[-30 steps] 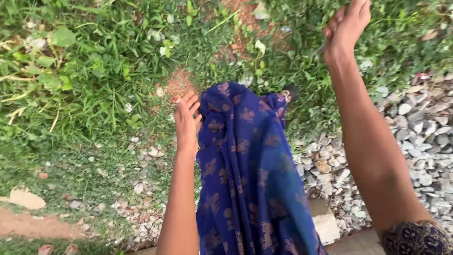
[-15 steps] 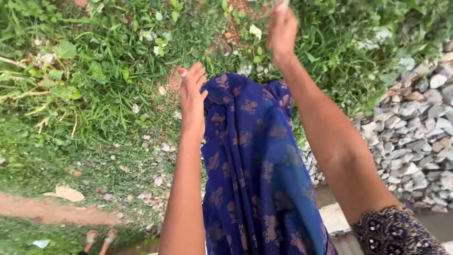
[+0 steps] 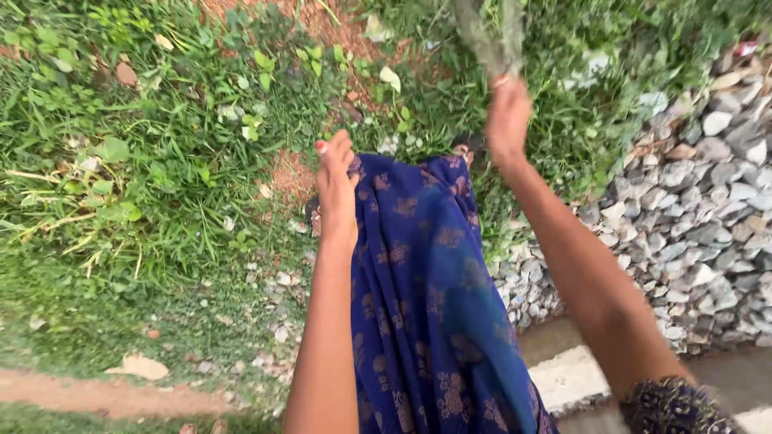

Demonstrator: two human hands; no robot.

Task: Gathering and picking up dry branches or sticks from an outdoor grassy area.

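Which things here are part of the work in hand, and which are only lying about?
In hand:
- right hand, shut on a blurred grey-green bundle of plant stalks
- left hand, fingers straight, beside the dark blue patterned cloth

Lying about:
- green grass
- grey stone gravel
- pale concrete slab

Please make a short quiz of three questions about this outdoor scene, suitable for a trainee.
1. True or false: the right hand is closed around a bunch of grass stalks.
2. What lies to the right of the blue patterned cloth? A) water B) grey stones C) a wooden fence
3. What does the left hand do with the cloth: grip it in a fist, or rest open beside it?

Key
1. True; the stalks rise, blurred, above the fist.
2. B, the pile of grey stones.
3. It rests open, fingers straight, at the cloth's left edge.
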